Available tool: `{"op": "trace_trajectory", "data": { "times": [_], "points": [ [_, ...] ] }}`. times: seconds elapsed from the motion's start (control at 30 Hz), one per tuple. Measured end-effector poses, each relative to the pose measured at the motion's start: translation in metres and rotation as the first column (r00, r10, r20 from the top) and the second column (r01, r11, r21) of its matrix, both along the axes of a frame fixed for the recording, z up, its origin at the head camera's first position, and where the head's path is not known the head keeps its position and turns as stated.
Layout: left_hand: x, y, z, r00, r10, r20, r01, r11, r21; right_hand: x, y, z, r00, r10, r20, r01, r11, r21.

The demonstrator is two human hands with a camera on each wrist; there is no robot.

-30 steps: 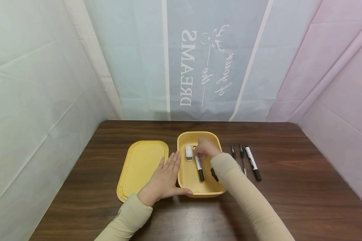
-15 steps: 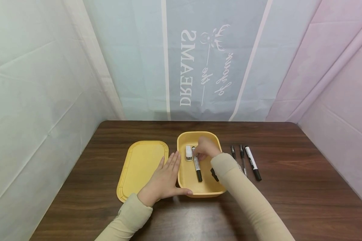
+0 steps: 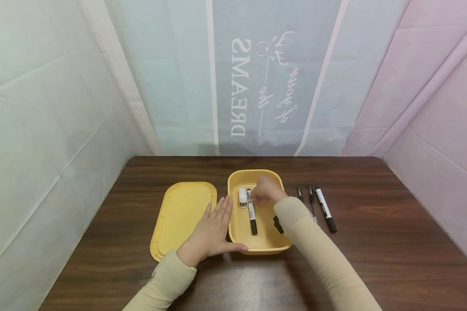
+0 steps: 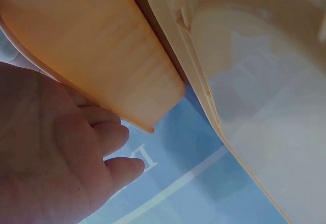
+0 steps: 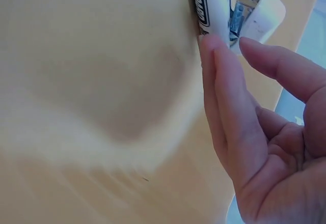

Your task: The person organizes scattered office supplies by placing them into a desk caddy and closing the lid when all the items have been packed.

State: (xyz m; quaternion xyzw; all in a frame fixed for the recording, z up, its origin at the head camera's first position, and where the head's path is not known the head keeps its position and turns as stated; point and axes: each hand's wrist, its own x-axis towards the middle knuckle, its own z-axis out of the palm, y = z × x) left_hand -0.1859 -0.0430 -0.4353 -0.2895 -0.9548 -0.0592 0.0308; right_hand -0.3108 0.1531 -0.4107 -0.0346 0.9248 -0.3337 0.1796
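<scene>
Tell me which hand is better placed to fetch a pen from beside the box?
Probably the right hand. It reaches into the yellow box from the right, nearer the pens and loose marker on the table. The left hand rests against the box's left side, farther off, apparently steadying it.

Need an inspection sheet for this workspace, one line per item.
Surface: dark wood-grain table.
Job's things: yellow box, uncovered, holding a black-and-white marker, a small white bottle and a black object partly hidden by the right sleeve; yellow lid flat to its left.
Clutter: two pens and a second marker, right of the box.
Left hand: fingers extended along the box's left side.
Right hand: inside the box, index fingertip at the marker's far end, thumb apart.
Cables: nothing seen.
Surroundings: printed sheet behind, pale sheets at both sides.
</scene>
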Motion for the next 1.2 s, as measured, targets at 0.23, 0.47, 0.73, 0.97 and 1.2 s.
{"op": "trace_trajectory", "data": {
  "times": [0.23, 0.47, 0.73, 0.97, 1.2],
  "points": [
    [0.0, 0.001, 0.001, 1.0, -0.002, 0.01, 0.002, 1.0, -0.003, 0.002, 0.007, 0.008, 0.997, -0.043, 0.058, 0.051, 0.987, -0.154],
    [-0.001, 0.001, 0.005, 0.999, 0.005, 0.053, -0.005, 1.0, 0.001, 0.005, 0.019, 0.024, 0.997, -0.019, 0.074, 0.041, 0.947, -0.318],
    [-0.002, 0.002, 0.008, 0.997, 0.01, 0.072, -0.011, 1.0, 0.007, 0.006, 0.071, 0.055, 0.998, -0.054, 0.04, 0.066, 0.917, -0.394],
    [-0.003, 0.005, 0.011, 0.996, 0.016, 0.083, -0.016, 1.0, 0.0, 0.004, 0.14, 0.057, 0.991, -0.082, 0.101, 0.12, 0.875, -0.469],
    [-0.006, 0.007, 0.013, 0.996, 0.026, 0.087, -0.026, 1.0, 0.001, 0.0, 0.189, 0.047, 0.991, -0.081, 0.108, 0.118, 0.91, -0.398]
  ]
}}
